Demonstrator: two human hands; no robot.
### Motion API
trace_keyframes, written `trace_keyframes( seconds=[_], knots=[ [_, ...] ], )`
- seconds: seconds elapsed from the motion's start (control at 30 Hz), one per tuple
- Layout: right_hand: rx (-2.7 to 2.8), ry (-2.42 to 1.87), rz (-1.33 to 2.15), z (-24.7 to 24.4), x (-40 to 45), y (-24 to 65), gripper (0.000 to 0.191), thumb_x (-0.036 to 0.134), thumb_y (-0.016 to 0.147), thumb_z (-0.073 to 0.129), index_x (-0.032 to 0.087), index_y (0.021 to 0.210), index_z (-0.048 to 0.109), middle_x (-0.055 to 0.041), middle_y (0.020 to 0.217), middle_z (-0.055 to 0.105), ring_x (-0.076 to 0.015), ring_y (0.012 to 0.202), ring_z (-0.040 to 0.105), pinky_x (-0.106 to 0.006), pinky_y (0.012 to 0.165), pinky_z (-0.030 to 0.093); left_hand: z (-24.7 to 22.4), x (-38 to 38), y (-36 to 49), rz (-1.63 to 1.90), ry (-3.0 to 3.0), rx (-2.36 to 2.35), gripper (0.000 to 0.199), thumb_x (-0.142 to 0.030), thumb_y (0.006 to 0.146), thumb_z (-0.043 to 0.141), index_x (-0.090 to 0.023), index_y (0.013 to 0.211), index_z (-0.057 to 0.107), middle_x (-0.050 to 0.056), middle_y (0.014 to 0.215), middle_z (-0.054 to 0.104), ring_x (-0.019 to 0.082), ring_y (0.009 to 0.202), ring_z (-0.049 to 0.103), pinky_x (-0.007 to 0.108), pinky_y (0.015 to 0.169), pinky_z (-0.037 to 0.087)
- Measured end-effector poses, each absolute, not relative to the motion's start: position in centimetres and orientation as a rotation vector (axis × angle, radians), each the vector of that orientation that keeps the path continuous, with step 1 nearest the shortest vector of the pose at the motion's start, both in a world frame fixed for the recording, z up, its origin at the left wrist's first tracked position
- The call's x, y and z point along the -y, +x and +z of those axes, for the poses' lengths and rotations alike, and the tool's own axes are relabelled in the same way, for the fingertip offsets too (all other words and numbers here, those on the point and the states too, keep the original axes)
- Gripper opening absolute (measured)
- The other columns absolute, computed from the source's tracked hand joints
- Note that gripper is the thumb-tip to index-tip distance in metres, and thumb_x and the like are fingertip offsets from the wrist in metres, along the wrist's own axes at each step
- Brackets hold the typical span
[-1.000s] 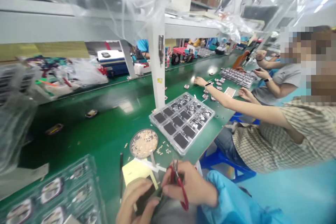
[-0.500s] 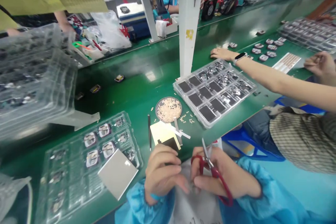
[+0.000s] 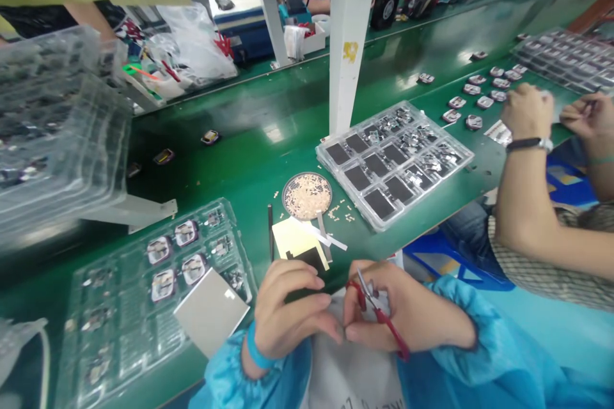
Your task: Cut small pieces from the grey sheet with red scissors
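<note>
Head view: my right hand [image 3: 398, 307] is clamping its fingers around the red-handled scissors [image 3: 381, 315], which are slanting across it near the table [image 3: 249, 140] edge, blade tips pointing forward. My left hand [image 3: 285, 316] is hovering just beside it, fingers bending and standing apart from the thumb; whether anything tiny is sitting between the two thumb tips, I cannot tell. Just ahead, a yellow sheet [image 3: 290, 236] is lying with a dark piece [image 3: 309, 258] covering its near part. A round dish [image 3: 284, 203] of small pale bits [image 3: 307, 195] is standing beyond, and a compartmented tray [image 3: 352, 192] is resting to its right. On my left, a grey square sheet [image 3: 211, 313] is overlapping a clear tray [image 3: 127, 316].
</note>
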State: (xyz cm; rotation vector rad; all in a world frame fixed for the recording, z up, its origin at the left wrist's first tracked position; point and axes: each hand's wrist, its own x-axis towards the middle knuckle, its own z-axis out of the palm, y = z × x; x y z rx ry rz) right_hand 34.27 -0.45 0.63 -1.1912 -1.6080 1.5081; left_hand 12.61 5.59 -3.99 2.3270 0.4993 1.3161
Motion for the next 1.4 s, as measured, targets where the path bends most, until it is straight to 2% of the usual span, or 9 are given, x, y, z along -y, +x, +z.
trace_keyframes(
  seconds=[0.13, 0.23, 0.37, 0.57, 0.9, 1.0, 1.17, 1.4],
  knots=[
    [1.602, -1.206, 1.520, 0.6, 0.5, 34.3, 0.004, 0.018, 0.078, 0.075, 0.019, 0.081, 0.075, 0.0003, 0.077, 0.065, -0.0152, 0.076, 0.063, -0.024, 0.071, 0.050, -3.7, -5.8, 12.3, 1.259, 2.362, -0.480, 0.038, -0.037, 0.072, 0.084, -0.022, 0.100, 0.064, 0.004, 0.091, 0.067, 0.023, 0.091, 0.066, 0.036, 0.070, 0.056],
    [1.589, -1.221, 1.531, 0.4, 0.6, 34.2, 0.004, 0.017, 0.077, 0.075, 0.019, 0.081, 0.075, -0.0002, 0.078, 0.066, -0.0147, 0.075, 0.063, -0.023, 0.071, 0.050, -3.7, -5.8, 12.1, 1.217, 2.388, -0.447, 0.042, -0.032, 0.069, 0.087, -0.021, 0.102, 0.064, 0.005, 0.093, 0.067, 0.024, 0.093, 0.065, 0.036, 0.071, 0.056],
    [1.589, -1.225, 1.568, 0.0, 0.6, 34.1, 0.007, 0.015, 0.076, 0.075, 0.019, 0.082, 0.076, 0.0000, 0.080, 0.066, -0.0131, 0.070, 0.062, -0.021, 0.065, 0.050, -3.8, -6.0, 11.8, 1.168, 2.442, -0.431, 0.044, -0.038, 0.069, 0.086, -0.022, 0.104, 0.065, 0.005, 0.093, 0.068, 0.025, 0.095, 0.065, 0.037, 0.072, 0.056],
    [1.607, -1.243, 1.576, -0.4, 0.4, 33.9, 0.012, 0.010, 0.071, 0.074, 0.019, 0.079, 0.075, 0.0004, 0.081, 0.066, -0.0137, 0.070, 0.062, -0.022, 0.066, 0.050, -3.8, -6.2, 11.7, 1.153, 2.508, -0.443, 0.040, -0.045, 0.073, 0.081, -0.024, 0.104, 0.065, 0.004, 0.090, 0.069, 0.024, 0.093, 0.067, 0.037, 0.071, 0.055],
    [1.601, -1.281, 1.583, -0.7, -0.1, 33.7, 0.017, 0.004, 0.066, 0.069, 0.017, 0.076, 0.072, 0.0014, 0.077, 0.063, -0.0119, 0.066, 0.059, -0.019, 0.059, 0.046, -3.1, -6.3, 11.5, 1.123, 2.598, -0.470, 0.044, -0.039, 0.071, 0.085, -0.022, 0.107, 0.065, 0.005, 0.092, 0.070, 0.023, 0.092, 0.066, 0.035, 0.072, 0.052],
    [1.571, -1.325, 1.560, -0.9, -0.1, 34.0, 0.015, 0.006, 0.067, 0.070, 0.017, 0.076, 0.072, 0.0016, 0.075, 0.062, -0.0119, 0.064, 0.058, -0.019, 0.058, 0.045, -3.3, -6.2, 11.5, 1.115, 2.587, -0.493, 0.041, -0.034, 0.074, 0.084, -0.023, 0.108, 0.065, 0.005, 0.095, 0.070, 0.023, 0.094, 0.066, 0.035, 0.073, 0.052],
    [1.432, -1.366, 1.539, -1.1, -0.4, 35.0, 0.002, 0.014, 0.074, 0.071, 0.015, 0.074, 0.071, 0.0027, 0.066, 0.060, -0.0106, 0.059, 0.054, -0.019, 0.056, 0.043, -3.7, -5.5, 12.7, 1.095, 2.366, -0.655, 0.032, -0.011, 0.080, 0.076, -0.021, 0.108, 0.066, 0.007, 0.099, 0.067, 0.022, 0.094, 0.064, 0.037, 0.079, 0.052],
    [1.175, -1.438, 1.439, -1.0, -0.4, 35.9, 0.017, 0.028, 0.075, 0.076, 0.014, 0.071, 0.068, 0.0020, 0.057, 0.060, -0.0101, 0.050, 0.050, -0.020, 0.049, 0.038, -4.4, -3.7, 15.4, 0.995, 2.036, -0.753, 0.016, -0.007, 0.086, 0.064, -0.019, 0.098, 0.065, 0.007, 0.097, 0.062, 0.019, 0.091, 0.062, 0.032, 0.078, 0.051]
  ],
)
